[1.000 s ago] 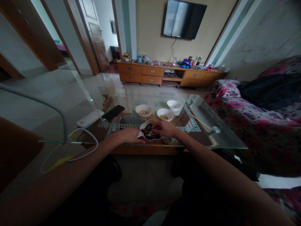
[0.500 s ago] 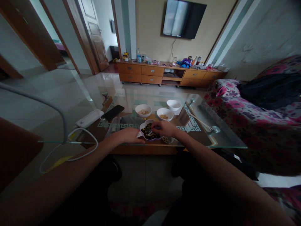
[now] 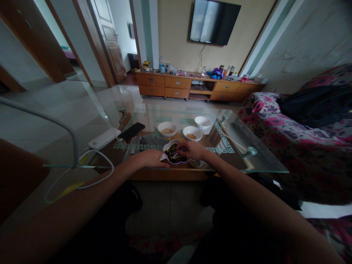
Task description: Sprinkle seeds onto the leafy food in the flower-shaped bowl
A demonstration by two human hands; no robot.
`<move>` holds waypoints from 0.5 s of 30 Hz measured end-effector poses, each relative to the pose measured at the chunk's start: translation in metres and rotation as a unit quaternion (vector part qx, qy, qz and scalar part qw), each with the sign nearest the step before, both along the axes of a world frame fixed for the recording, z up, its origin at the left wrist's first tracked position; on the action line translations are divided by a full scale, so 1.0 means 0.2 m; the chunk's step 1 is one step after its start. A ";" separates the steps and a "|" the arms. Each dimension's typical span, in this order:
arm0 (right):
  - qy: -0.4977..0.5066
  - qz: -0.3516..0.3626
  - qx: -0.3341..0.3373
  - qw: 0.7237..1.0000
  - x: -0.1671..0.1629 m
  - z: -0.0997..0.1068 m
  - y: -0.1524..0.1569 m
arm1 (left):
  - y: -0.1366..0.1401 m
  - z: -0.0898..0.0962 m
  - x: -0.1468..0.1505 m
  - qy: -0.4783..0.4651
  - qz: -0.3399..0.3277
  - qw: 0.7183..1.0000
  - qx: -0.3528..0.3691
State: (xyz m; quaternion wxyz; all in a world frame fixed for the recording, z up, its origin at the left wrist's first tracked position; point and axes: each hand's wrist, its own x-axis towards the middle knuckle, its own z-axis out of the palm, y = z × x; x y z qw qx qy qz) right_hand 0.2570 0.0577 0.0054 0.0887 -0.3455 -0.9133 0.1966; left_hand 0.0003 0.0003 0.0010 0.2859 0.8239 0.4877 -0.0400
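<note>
Two hands at a scalloped bowl

Right hand [image 3: 192,149] pinches, fingertips together, in dark pieces heaped in the lobed white bowl [image 3: 168,147] near the smooth glass tabletop's [image 3: 261,161] front edge. Left hand [image 3: 150,158] lies flat, fingers together, touching the bowl's rim. No writing is readable.

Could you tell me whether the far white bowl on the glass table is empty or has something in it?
Empty, as far as shows: the far white bowl shows only plain white inside.
</note>
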 end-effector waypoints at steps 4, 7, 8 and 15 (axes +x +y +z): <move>-0.005 0.004 0.008 1.000 0.00 0.00 0.00 | 0.00 0.00 0.00 0.001 -0.003 1.000 0.001; -0.010 -0.002 0.012 1.000 0.00 0.00 0.00 | 0.00 0.01 0.01 0.011 0.001 1.000 -0.002; -0.014 -0.003 0.012 1.000 0.00 0.00 0.00 | -0.01 0.01 0.01 0.015 0.007 1.000 -0.004; -0.038 -0.002 0.020 0.999 0.01 -0.01 0.01 | -0.01 0.01 0.00 0.009 0.007 1.000 0.005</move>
